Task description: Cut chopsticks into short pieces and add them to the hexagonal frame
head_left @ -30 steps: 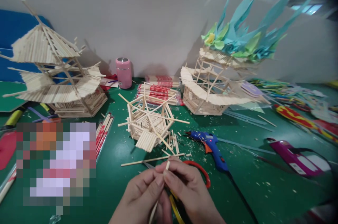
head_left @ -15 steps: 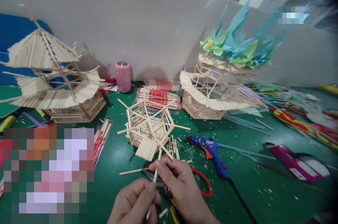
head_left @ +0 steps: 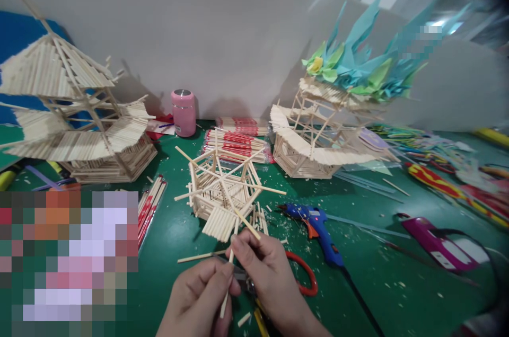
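Note:
Both hands pinch one thin wooden stick [head_left: 226, 294] near the bottom centre. My left hand [head_left: 201, 297] grips its lower part with closed fingers. My right hand [head_left: 264, 278] pinches its upper end, and red-and-yellow-handled scissors [head_left: 304, 278] sit partly hidden under this hand. Just beyond the hands stands a small unfinished hexagonal stick frame [head_left: 220, 188] with loose cut sticks [head_left: 258, 218] beside it. A short offcut [head_left: 244, 319] lies below the hands.
A blue glue gun [head_left: 318, 225] lies right of the frame. Two finished stick pagodas stand at left [head_left: 75, 114] and at centre right, the right pagoda [head_left: 314, 135] topped with paper leaves. Chopstick packs [head_left: 238, 141], a pink cup [head_left: 183, 112] and a magenta tool [head_left: 441, 244] sit on the green mat [head_left: 382, 284].
The stick has dropped lower and tilted, its top end now near the frame's base. An offcut has appeared on the mat below my hands. My view shifted slightly.

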Demonstrator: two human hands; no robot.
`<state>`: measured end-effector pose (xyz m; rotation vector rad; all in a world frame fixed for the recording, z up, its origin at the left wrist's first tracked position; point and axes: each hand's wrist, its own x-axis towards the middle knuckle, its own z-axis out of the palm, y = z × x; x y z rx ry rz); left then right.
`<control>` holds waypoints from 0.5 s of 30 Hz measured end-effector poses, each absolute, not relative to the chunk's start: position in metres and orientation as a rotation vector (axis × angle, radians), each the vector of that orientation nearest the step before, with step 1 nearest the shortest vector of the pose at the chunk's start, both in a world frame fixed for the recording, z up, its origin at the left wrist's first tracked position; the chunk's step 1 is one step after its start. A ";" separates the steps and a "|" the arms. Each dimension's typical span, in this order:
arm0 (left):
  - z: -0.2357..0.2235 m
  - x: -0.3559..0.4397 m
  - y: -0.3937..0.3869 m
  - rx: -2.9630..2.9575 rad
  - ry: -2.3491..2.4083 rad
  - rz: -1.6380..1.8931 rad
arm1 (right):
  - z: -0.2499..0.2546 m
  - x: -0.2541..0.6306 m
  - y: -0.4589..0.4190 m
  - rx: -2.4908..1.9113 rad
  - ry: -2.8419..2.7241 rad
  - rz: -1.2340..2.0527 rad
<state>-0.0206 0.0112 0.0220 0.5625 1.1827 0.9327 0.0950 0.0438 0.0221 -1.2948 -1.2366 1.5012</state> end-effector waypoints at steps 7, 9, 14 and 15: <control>0.022 -0.020 0.013 0.530 1.204 0.953 | 0.021 0.095 0.045 -1.274 -1.222 1.508; 0.019 -0.021 0.012 0.548 1.192 0.943 | 0.021 0.094 0.046 -1.274 -1.224 1.502; 0.014 -0.024 0.012 0.508 1.141 0.912 | 0.021 0.094 0.046 -1.262 -1.226 1.506; 0.014 -0.024 0.013 0.497 1.141 0.915 | 0.021 0.094 0.046 -1.259 -1.228 1.507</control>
